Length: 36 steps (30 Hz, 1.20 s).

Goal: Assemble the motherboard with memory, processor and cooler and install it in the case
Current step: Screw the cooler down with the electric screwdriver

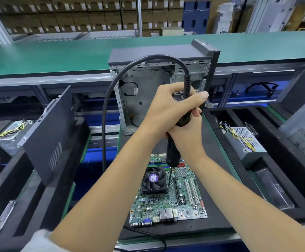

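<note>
Stacked cartons lined the back wall; on the worktop (211,206) lay the motherboard (168,202), short of the empty case (148,99). Both hands, left hand (166,104) and right hand (188,135), gripped an electric screwdriver (173,151) upright, its bit at the cooler (154,180). Fastening the cooler seemed underway; next it needed steady downward pressure.

Both forearms reach forward and cross at the wrists, the left hand (168,106) curled on top, the right hand (186,135) wrapped just below it.
</note>
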Available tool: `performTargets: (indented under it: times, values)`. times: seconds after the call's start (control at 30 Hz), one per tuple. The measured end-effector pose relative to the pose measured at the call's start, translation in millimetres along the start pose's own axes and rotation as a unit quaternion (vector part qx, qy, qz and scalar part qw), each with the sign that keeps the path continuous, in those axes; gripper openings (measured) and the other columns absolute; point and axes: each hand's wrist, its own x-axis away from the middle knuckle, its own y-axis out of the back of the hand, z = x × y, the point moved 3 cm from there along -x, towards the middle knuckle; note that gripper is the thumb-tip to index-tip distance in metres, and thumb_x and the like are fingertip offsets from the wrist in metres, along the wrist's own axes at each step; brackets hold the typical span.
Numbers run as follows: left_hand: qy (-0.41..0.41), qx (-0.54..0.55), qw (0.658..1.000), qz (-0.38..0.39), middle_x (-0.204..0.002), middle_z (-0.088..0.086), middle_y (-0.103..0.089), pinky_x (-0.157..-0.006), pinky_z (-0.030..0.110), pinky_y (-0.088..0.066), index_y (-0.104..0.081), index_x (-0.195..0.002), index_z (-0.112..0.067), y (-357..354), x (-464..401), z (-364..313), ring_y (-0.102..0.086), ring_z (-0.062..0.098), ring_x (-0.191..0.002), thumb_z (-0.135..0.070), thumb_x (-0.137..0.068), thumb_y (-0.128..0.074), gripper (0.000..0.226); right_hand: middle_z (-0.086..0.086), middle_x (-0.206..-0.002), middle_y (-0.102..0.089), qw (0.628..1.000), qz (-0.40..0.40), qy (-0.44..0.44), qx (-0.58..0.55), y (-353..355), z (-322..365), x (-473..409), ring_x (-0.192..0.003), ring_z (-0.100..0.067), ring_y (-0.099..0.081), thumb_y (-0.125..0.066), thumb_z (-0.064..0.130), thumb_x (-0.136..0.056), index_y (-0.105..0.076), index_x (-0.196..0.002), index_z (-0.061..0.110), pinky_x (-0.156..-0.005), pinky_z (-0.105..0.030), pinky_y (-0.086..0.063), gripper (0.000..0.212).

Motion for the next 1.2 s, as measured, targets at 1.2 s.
performTargets:
  times: [1.2]
  values:
    - [-0.007,0.068,0.997,0.034,-0.05,0.014,-0.055,-0.074,0.04,-0.056,-0.052,-0.067,-0.011,7,5,11,-0.065,0.026,-0.062,0.0,-0.081,-0.061,0.02,0.023,-0.075,-0.064,0.997,-0.001,0.079,-0.025,-8,-12,6,-0.069,0.007,-0.06,-0.06,-0.01,-0.064,-0.049,-0.087,0.022,-0.056,-0.012,-0.047,0.041]
